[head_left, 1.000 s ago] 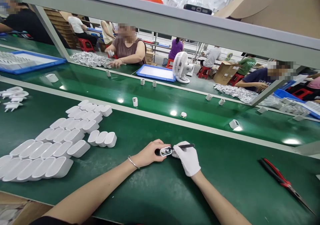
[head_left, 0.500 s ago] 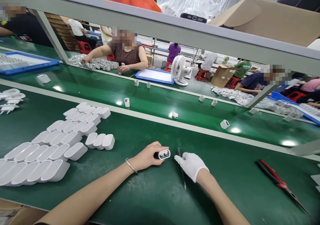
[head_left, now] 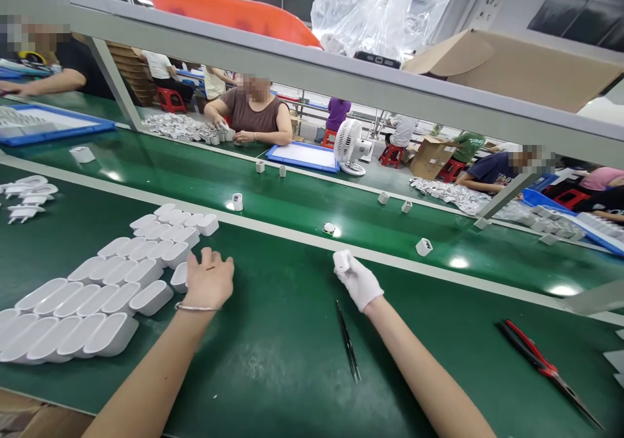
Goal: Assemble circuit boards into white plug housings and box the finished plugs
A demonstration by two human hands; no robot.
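Rows of white, oval plastic shells (head_left: 119,270) fill the left of a glossy green work surface (head_left: 273,379), ovals facing up, their long axes slanting toward the upper right. The person's bare left hand (head_left: 209,282), a silver-coloured bangle (head_left: 197,307) at its wrist, hovers beside them with fingers spread, partly hiding one shell; whether it grasps anything beneath cannot be told. The white-gloved right hand (head_left: 361,283) grips a small white plastic housing (head_left: 342,260) near a pale strip (head_left: 283,232) crossing just beyond. One end of the housing faces up and left; its foreshortened long axis is hard to read. Nearer the person, a slim, dark, tweezer-like tool (head_left: 347,340) lies lengthwise, far end tilted slightly left. Red-and-black-handled pliers (head_left: 548,366) rest well to the right, nose aimed lower right. Past the strip, white block-shaped casings (head_left: 424,247) dot the green belt (head_left: 292,201).
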